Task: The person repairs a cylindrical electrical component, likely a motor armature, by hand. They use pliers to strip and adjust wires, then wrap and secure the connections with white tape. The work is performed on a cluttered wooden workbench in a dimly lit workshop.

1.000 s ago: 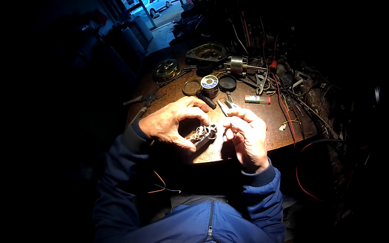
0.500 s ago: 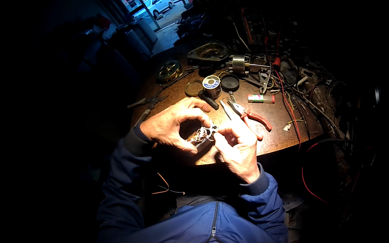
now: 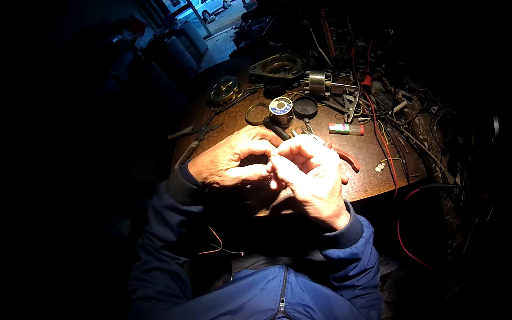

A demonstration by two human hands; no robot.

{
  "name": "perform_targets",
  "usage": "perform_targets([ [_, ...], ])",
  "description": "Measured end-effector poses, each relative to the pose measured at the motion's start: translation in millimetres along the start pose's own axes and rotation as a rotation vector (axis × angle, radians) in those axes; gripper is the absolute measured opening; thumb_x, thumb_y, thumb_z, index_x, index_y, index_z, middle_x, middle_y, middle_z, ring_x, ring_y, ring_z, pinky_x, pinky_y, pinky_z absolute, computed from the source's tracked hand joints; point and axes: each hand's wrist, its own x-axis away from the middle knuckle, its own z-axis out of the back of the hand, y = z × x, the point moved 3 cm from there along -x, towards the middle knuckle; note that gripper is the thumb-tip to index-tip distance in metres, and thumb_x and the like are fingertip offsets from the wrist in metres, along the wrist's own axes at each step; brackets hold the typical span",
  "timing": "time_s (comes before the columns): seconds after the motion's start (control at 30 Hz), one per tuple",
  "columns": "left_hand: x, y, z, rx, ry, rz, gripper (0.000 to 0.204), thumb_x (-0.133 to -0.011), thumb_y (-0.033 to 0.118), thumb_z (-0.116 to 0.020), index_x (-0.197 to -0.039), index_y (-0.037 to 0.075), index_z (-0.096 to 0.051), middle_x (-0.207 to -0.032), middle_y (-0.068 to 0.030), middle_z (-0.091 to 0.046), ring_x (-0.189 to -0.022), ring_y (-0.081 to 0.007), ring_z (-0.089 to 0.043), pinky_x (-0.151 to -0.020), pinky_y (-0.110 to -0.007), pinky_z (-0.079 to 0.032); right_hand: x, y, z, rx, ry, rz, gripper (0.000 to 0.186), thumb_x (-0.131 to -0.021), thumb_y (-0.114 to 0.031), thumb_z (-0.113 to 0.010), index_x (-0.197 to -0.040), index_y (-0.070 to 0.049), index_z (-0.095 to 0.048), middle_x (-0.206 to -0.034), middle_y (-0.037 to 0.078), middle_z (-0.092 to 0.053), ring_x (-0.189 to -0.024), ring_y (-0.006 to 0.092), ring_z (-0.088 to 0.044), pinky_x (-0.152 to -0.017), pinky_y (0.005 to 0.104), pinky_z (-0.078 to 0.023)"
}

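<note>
My left hand [image 3: 229, 162] and my right hand [image 3: 314, 178] meet over the front of the wooden bench under a bright light. The left thumb and fingers curve into a closed grip, and whatever they hold is covered. Thumb and forefinger of the right hand pinch together close to the left fingertips; anything between them is too small or too overexposed to name. Red-handled pliers [image 3: 348, 159] lie just behind the right hand, partly covered by it. Beyond the left fingers rests a black cylindrical piece [image 3: 277, 129], leaning toward a solder spool [image 3: 281, 106].
Behind the spool sit a round black dish [image 3: 305, 108] and a motor rotor with a shaft [image 3: 320, 84]. A small labelled tube [image 3: 345, 129] lies to the right. Tangled wires and tools crowd the right edge. Another hand tool [image 3: 200, 133] and a round metal part [image 3: 224, 92] are at left.
My right hand has moved up and left against the left fingertips, covering more of the pliers. The small part with a metal plate and wires, visible earlier between my hands, is now hidden.
</note>
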Motion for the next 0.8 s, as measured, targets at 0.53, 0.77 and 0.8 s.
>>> perform_targets([
  [0.53,-1.9,-4.1,-9.9,0.131,0.135,-0.015,0.013,-0.102,0.015,-0.073,-0.11,0.008,-0.08,-0.124,-0.0086,-0.069,-0.124,-0.0268,-0.062,-0.106,-0.041,-0.049,34.7,30.5,19.1,0.669,0.306,0.249,0.013,-0.087,0.004,-0.077,-0.1,0.002,-0.076,-0.085,0.01,-0.072,-0.069,0.0175,-0.069,-0.065,0.0295,-0.055],
  [0.77,-0.3,-1.5,-6.8,0.092,0.115,-0.033,0.022,-0.093,0.0,-0.066,-0.109,0.007,-0.079,-0.125,-0.0097,-0.069,-0.124,-0.0287,-0.061,-0.108,-0.042,-0.048,31.0,32.3,4.6,0.722,0.226,0.252,0.013,-0.089,0.004,-0.081,-0.101,0.004,-0.076,-0.085,0.005,-0.07,-0.066,0.0079,-0.064,-0.057,0.023,-0.05],
  [0.8,-0.6,-1.3,-6.3,0.088,0.113,-0.041,0.027,-0.09,-0.004,-0.063,-0.109,0.006,-0.079,-0.125,-0.01,-0.069,-0.125,-0.0292,-0.061,-0.108,-0.043,-0.048,30.4,31.5,4.0,0.729,0.23,0.273,0.013,-0.089,0.003,-0.081,-0.101,0.004,-0.076,-0.085,0.005,-0.07,-0.066,0.0076,-0.064,-0.057,0.0229,-0.05],
])
